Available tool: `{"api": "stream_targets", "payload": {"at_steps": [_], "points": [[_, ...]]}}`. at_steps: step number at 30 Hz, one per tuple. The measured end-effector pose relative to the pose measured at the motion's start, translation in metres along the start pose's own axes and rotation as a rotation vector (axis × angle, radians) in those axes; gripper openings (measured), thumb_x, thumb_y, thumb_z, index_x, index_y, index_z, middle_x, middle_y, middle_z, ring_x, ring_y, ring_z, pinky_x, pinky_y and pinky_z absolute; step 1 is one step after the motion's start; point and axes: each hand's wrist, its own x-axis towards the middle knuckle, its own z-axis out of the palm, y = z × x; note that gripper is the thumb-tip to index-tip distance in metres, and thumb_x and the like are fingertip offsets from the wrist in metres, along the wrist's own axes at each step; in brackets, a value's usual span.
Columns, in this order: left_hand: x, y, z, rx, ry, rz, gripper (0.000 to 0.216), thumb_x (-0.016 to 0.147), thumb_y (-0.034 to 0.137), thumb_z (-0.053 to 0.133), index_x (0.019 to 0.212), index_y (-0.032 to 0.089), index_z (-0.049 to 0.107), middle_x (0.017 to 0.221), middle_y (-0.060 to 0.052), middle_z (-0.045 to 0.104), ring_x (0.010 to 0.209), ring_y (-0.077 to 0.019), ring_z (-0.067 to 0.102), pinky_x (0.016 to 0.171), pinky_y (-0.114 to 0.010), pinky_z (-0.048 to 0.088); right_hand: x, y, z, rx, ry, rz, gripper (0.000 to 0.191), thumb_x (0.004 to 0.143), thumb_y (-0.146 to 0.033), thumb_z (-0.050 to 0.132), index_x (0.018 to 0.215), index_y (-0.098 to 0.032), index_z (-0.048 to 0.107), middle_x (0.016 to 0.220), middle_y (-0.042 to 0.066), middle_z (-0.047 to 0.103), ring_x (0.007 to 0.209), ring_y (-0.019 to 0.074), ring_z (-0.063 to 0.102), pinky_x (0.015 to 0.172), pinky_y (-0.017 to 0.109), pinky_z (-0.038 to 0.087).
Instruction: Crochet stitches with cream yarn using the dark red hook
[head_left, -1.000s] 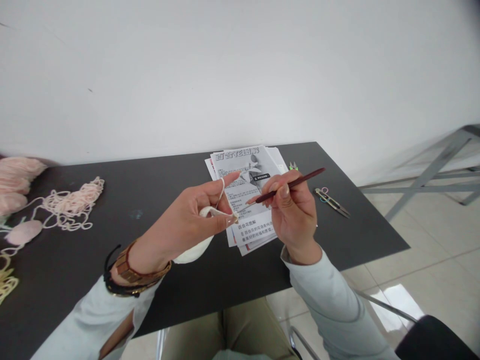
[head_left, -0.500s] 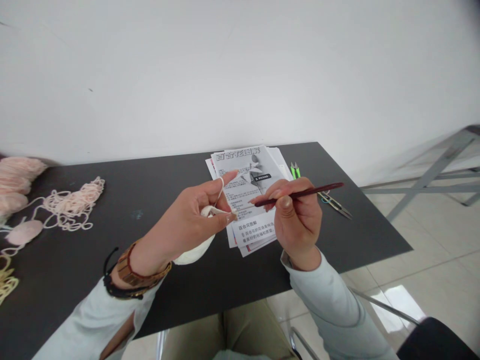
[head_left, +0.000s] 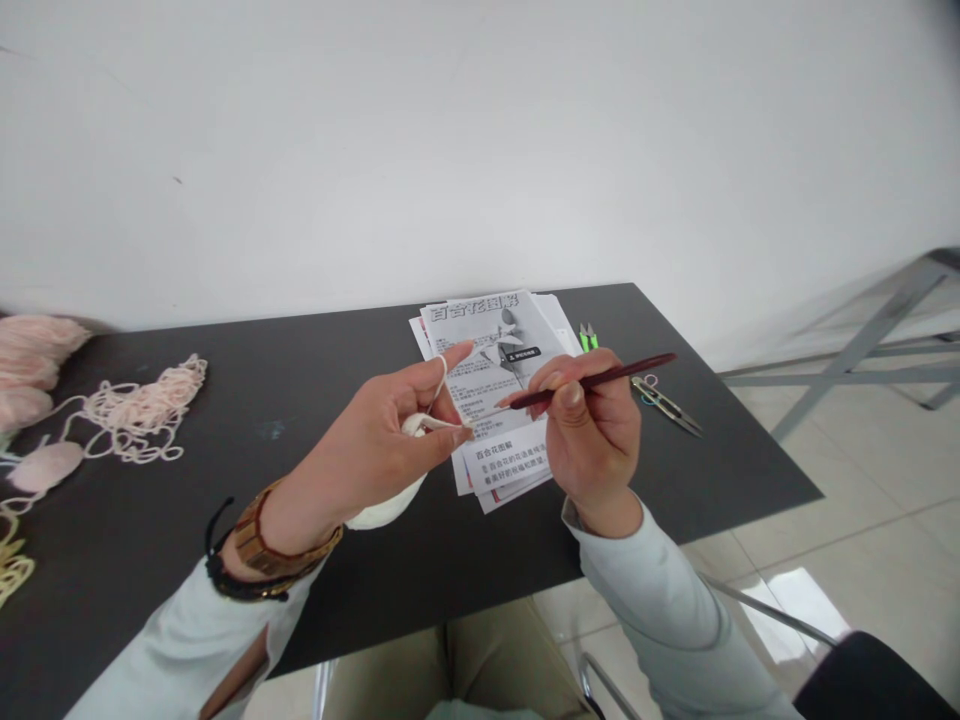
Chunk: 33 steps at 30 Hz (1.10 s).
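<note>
My left hand (head_left: 397, 420) pinches white yarn (head_left: 442, 424) between thumb and a finger, and a strand loops over the raised index finger. Partly hidden under that hand, a white yarn ball (head_left: 386, 508) rests on the table. In my right hand (head_left: 596, 430) is a dark red crochet hook (head_left: 626, 371), gripped like a pen with its tip pointing left. A small gap separates the hook tip from the yarn. Beneath and beyond both hands lie printed sheets (head_left: 480, 330) with a flower picture.
On the black table (head_left: 300, 370), thread snips (head_left: 666, 405) and green-handled snips (head_left: 589, 338) lie right of the papers. Tangled pink yarn (head_left: 142, 405), pink skeins (head_left: 34, 360) and yellow yarn (head_left: 13, 565) are at the left. A white wall (head_left: 375, 150) stands behind; a black chair (head_left: 877, 680) is lower right.
My right hand has shifted slightly left, and the handle end of the crochet hook sits a little higher. My left hand keeps nearly the same pose on the yarn.
</note>
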Motion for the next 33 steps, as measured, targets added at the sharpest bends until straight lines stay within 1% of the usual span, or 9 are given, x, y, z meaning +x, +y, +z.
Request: {"api": "stream_targets", "payload": {"at_steps": [4,7,15,16,19,23,27,30,33], "points": [[0.000,0.001,0.001,0.012,0.005,0.029,0.004,0.075,0.017,0.065,0.078,0.017,0.062,0.072,-0.002,0.070,0.088,-0.0218,0.069,0.084,-0.032,0.051,0.000,0.000,-0.001,-0.029,-0.017,-0.028,0.012,0.095,-0.036,0.057,0.090,-0.025,0.057,0.076,-0.002,0.051,0.061,0.0125,0.053,0.053,0.030,0.053],[0.002,0.000,0.001,0.024,0.011,0.059,0.007,0.074,0.015,0.064,0.071,0.019,0.059,0.067,-0.001,0.067,0.093,-0.0223,0.069,0.088,-0.033,0.050,-0.001,0.000,-0.001,-0.073,-0.032,-0.052,0.011,0.095,-0.035,0.056,0.091,-0.026,0.056,0.077,-0.001,0.053,0.064,0.0139,0.056,0.056,0.032,0.055],[0.003,-0.003,0.000,0.064,0.035,0.064,0.001,0.074,0.016,0.064,0.074,0.017,0.063,0.067,0.000,0.065,0.080,-0.0189,0.066,0.081,-0.032,0.052,-0.002,-0.002,-0.005,-0.141,-0.075,-0.125,0.006,0.095,-0.032,0.056,0.095,-0.026,0.058,0.079,0.000,0.056,0.072,0.0176,0.061,0.062,0.036,0.055],[0.003,-0.003,0.000,0.067,0.037,0.060,0.002,0.074,0.016,0.065,0.076,0.017,0.064,0.067,0.000,0.065,0.076,-0.0179,0.065,0.080,-0.032,0.052,-0.002,-0.002,-0.006,-0.145,-0.078,-0.131,0.006,0.095,-0.031,0.056,0.095,-0.026,0.059,0.079,0.001,0.057,0.074,0.0183,0.062,0.063,0.037,0.055],[0.003,-0.003,0.001,0.059,0.045,0.044,0.014,0.074,0.017,0.065,0.088,0.016,0.067,0.065,0.002,0.063,0.067,-0.0152,0.061,0.075,-0.031,0.052,-0.002,-0.002,-0.007,-0.158,-0.109,-0.161,0.004,0.094,-0.028,0.056,0.095,-0.026,0.059,0.079,0.001,0.057,0.075,0.0187,0.061,0.066,0.038,0.057],[0.004,-0.006,0.003,0.095,0.077,0.051,0.035,0.073,0.015,0.064,0.107,0.012,0.068,0.070,0.000,0.067,0.067,-0.0156,0.062,0.073,-0.030,0.052,-0.001,-0.003,-0.007,-0.241,-0.179,-0.247,0.005,0.095,-0.027,0.054,0.097,-0.027,0.058,0.079,0.001,0.059,0.073,0.0186,0.060,0.066,0.038,0.057],[0.006,-0.011,0.005,0.209,0.110,0.066,0.063,0.073,0.016,0.061,0.136,0.010,0.055,0.072,0.001,0.069,0.067,-0.0161,0.062,0.067,-0.028,0.050,-0.001,-0.005,-0.006,-0.350,-0.305,-0.350,0.011,0.091,-0.017,0.054,0.099,-0.025,0.056,0.076,0.001,0.060,0.071,0.0186,0.059,0.065,0.037,0.057],[0.007,-0.015,0.007,0.304,0.158,0.051,0.068,0.075,0.019,0.059,0.141,0.008,0.050,0.070,0.001,0.067,0.063,-0.0153,0.060,0.063,-0.027,0.047,-0.003,-0.006,-0.003,-0.473,-0.401,-0.471,0.020,0.086,-0.009,0.053,0.099,-0.024,0.054,0.077,0.002,0.063,0.071,0.0183,0.059,0.066,0.036,0.056],[0.007,-0.018,0.010,0.404,0.204,0.040,0.066,0.077,0.020,0.056,0.141,0.009,0.051,0.070,0.001,0.067,0.064,-0.0162,0.060,0.063,-0.027,0.047,-0.005,-0.005,0.001,-0.596,-0.465,-0.580,0.021,0.085,-0.007,0.050,0.096,-0.025,0.053,0.077,0.002,0.065,0.069,0.0182,0.059,0.065,0.035,0.055]]}}
